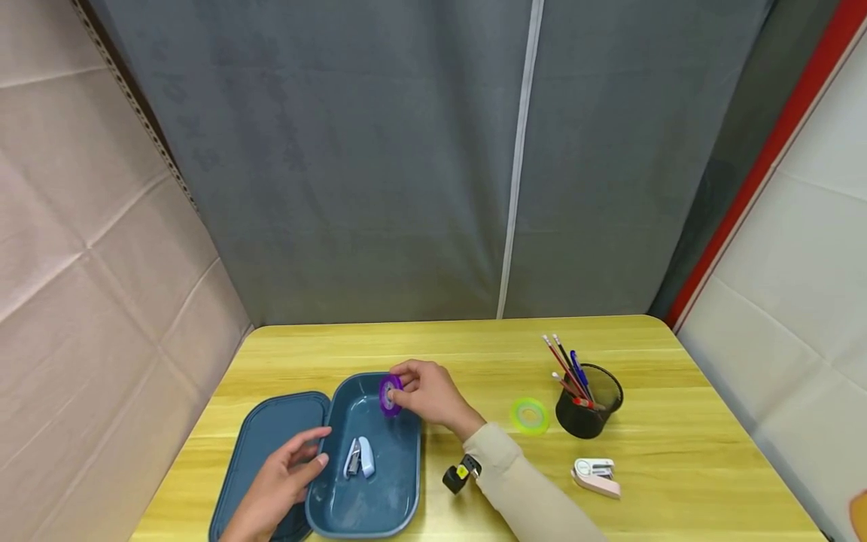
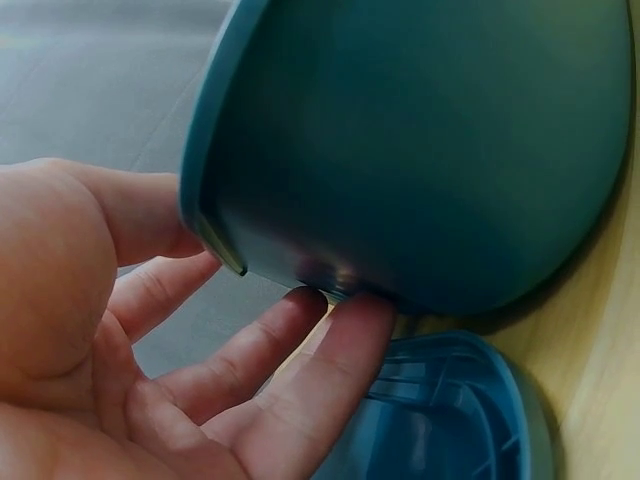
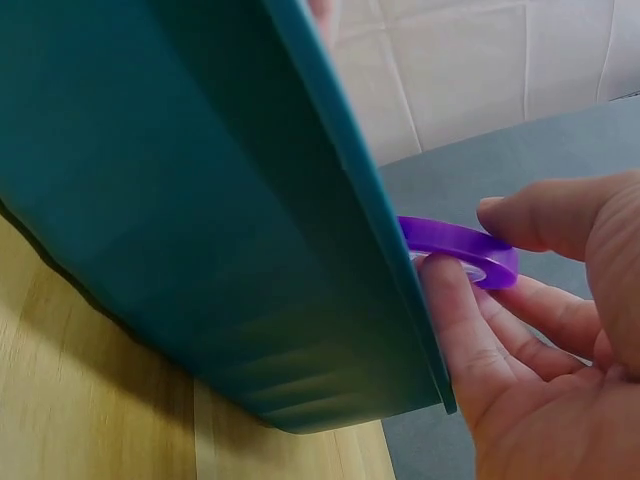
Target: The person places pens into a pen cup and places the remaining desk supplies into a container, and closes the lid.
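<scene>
My right hand (image 1: 433,395) pinches a purple roll of tape (image 1: 387,396) between thumb and fingers, over the far end of a blue plastic box (image 1: 411,489). In the right wrist view the purple roll (image 3: 455,240) is partly hidden behind the box rim (image 3: 345,165). At the box's left side, my left hand (image 1: 281,474) holds the rim, thumb at the edge. The left wrist view has its fingertips (image 2: 365,315) against the outer wall (image 2: 420,150). A light blue stapler (image 1: 360,457) lies inside the box.
The box's blue lid (image 1: 260,436) lies left of it, partly under my left forearm. Right of my right arm are a green roll of tape (image 1: 530,416), a black mesh pen cup (image 1: 582,421) with pencils and a pen, and a pink-and-white stapler (image 1: 596,476).
</scene>
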A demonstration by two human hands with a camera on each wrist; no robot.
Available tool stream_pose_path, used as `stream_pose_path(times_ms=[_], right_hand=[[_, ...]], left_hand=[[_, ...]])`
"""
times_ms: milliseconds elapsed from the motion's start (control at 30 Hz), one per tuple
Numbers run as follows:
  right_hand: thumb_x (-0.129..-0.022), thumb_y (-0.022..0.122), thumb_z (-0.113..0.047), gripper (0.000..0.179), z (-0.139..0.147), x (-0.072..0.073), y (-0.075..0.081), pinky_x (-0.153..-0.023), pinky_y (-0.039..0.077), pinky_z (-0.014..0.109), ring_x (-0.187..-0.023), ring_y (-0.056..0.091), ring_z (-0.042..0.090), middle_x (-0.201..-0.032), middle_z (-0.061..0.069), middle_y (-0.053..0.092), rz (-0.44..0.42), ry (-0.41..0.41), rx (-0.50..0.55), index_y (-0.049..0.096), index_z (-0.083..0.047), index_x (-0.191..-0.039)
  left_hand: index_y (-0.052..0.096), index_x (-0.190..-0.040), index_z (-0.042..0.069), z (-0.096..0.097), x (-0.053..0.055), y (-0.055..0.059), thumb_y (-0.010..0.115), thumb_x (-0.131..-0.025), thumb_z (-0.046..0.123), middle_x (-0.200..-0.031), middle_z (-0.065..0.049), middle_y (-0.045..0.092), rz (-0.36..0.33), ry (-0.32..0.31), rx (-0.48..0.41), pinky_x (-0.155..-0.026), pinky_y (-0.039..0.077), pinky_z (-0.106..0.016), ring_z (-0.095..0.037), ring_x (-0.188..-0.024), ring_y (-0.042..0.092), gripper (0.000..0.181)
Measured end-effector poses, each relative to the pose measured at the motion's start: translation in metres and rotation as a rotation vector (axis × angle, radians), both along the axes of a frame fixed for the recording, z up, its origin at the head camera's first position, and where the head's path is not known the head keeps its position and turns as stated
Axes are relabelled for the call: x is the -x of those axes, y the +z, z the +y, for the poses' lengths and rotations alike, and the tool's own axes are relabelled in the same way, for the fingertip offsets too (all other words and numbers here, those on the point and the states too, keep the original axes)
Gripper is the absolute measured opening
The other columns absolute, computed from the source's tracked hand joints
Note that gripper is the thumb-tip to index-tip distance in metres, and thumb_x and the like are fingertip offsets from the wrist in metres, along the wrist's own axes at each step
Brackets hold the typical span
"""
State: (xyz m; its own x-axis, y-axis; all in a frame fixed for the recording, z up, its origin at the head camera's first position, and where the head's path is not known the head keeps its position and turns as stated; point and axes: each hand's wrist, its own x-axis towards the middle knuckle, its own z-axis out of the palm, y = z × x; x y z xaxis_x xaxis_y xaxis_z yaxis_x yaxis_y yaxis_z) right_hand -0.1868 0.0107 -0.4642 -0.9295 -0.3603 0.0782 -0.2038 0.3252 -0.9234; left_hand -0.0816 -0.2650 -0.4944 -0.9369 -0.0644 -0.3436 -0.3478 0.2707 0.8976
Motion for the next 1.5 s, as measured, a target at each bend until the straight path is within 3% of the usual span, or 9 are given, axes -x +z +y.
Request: stream_pose_path(times_ms=[433,1500], right_hand=[[-0.095,0.08,-0.023,0.046,0.004,-0.002,-0.003,-0.091,0.064,0.039,-0.101,0.074,0.021,-0.123,0.014,0.076,-0.03,0.03,-0.025,0.069,-0.004,-0.135],[-0.095,0.079,-0.02,0.043,0.032,-0.004,-0.002,-0.088,0.065,0.035,-0.105,0.075,0.027,-0.125,0.018,0.075,-0.015,-0.002,0.031,0.069,-0.003,-0.134]], left_hand=[[0.06,-0.148,0.017,0.001,-0.002,-0.001,0.076,-0.099,0.029,-0.144,-0.021,0.061,-0.004,0.003,-0.017,-0.078,0.065,-0.051,-0.031,-0.119,0.067,0.054],[0.059,-0.15,0.018,0.002,-0.002,0.002,0.075,-0.1,0.03,-0.149,-0.023,0.057,0.0,0.012,0.001,-0.077,0.065,-0.05,-0.034,-0.12,0.068,0.054]])
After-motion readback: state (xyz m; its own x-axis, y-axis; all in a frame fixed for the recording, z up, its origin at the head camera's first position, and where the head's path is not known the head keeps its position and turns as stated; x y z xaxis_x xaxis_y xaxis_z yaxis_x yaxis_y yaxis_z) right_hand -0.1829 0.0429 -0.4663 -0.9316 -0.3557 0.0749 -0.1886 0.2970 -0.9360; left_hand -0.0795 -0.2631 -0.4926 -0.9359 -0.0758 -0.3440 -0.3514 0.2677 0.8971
